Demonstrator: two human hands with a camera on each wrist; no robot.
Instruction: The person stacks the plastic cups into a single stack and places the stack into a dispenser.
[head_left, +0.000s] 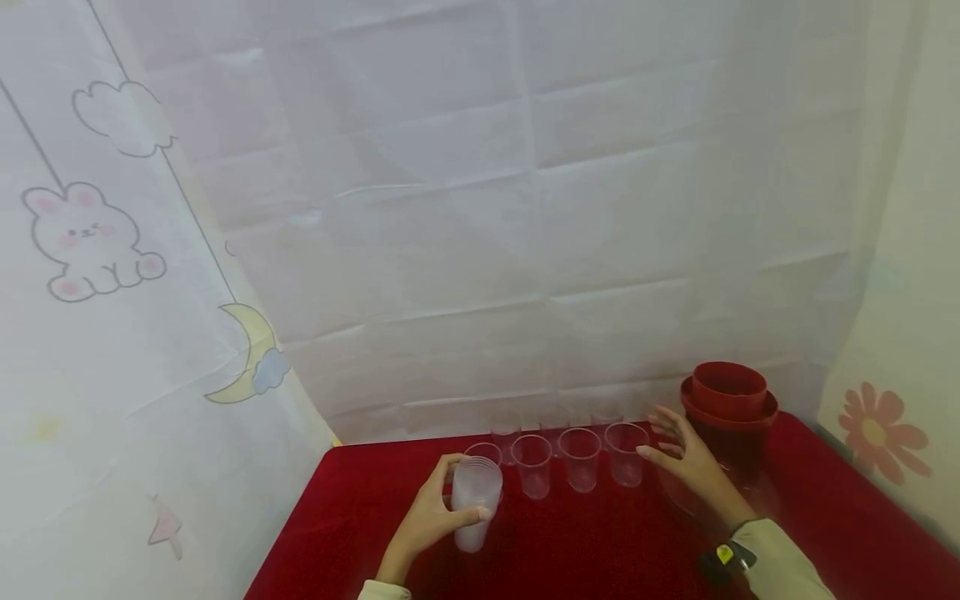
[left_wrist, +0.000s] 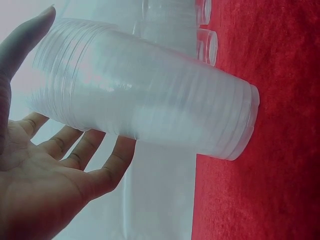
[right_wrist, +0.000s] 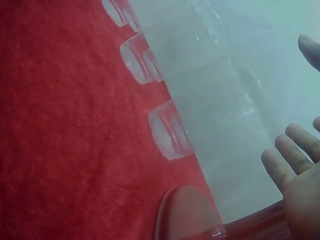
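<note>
My left hand (head_left: 429, 518) holds a stack of clear plastic cups (head_left: 472, 504) near the table's front, thumb on one side and curved fingers on the other. Close up in the left wrist view, many nested rims show on the stack (left_wrist: 150, 90), its narrow base toward the red cloth. My right hand (head_left: 696, 463) is held with its fingers spread, nothing in it, just right of a clear cup (head_left: 627, 458) at the row's right end. The right wrist view shows that hand (right_wrist: 305, 195) at the edge, apart from the standing cups (right_wrist: 171, 131).
Upright clear cups (head_left: 581, 462) stand in two rows on the red tablecloth (head_left: 577, 554). A red container (head_left: 731, 417) with a stepped round top stands at the right, close beside the right forearm. A pale cloth wall (head_left: 480, 275) rises behind the table.
</note>
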